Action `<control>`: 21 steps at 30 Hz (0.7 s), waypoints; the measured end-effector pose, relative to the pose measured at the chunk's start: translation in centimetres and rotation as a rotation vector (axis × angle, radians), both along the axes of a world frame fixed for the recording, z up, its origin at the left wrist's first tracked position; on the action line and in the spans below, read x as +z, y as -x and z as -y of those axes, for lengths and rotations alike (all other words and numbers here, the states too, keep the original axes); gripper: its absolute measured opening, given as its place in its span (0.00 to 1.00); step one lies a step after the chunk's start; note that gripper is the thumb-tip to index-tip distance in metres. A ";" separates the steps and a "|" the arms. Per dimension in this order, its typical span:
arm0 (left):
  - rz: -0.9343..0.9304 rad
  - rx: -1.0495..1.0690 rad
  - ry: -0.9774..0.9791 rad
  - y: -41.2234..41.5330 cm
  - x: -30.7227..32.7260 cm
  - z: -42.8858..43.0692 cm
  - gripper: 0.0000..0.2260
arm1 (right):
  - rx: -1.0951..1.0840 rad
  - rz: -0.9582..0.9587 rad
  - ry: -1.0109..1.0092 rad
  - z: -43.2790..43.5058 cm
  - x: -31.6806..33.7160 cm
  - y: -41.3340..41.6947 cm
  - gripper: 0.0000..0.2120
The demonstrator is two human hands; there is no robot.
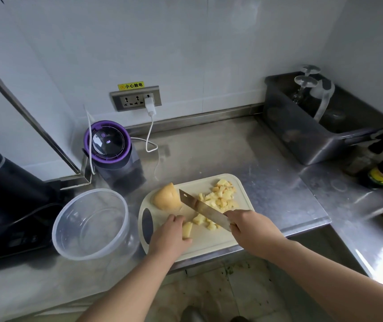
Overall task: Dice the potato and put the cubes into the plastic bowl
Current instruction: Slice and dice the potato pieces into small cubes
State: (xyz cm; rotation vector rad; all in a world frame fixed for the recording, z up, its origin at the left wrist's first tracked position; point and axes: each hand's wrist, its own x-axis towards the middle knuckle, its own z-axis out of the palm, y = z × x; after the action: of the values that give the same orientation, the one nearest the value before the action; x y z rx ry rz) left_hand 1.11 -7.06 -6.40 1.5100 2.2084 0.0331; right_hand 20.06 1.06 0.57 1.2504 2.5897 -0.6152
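Partly hidden: knife, potato strip.

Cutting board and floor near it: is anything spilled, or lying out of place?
Small green scraps lie scattered on the floor just below the counter edge, like spilled trimmings. The potato cubes lie piled on the cutting board; nothing odd there.
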 end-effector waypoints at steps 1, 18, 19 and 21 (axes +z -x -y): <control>-0.005 0.014 -0.007 -0.1 -0.2 -0.1 0.25 | -0.007 0.005 0.029 0.4 0.0 0.2 0.12; 0.546 0.568 -0.158 0.3 -1.1 0.6 0.06 | -0.021 0.075 0.119 2.8 -4.0 1.5 0.06; 0.596 0.621 -0.174 0.3 -1.3 0.6 0.10 | -0.010 0.075 0.110 2.9 -4.1 1.6 0.06; 0.642 0.691 -0.205 0.1 -1.3 0.5 0.15 | 0.015 0.067 0.093 3.1 -4.3 1.5 0.04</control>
State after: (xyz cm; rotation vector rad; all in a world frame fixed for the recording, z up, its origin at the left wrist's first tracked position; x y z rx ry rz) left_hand 1.05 -7.51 -7.68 0.6051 2.0834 0.8518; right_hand 18.54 -2.00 -3.75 1.2002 2.4845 -0.6709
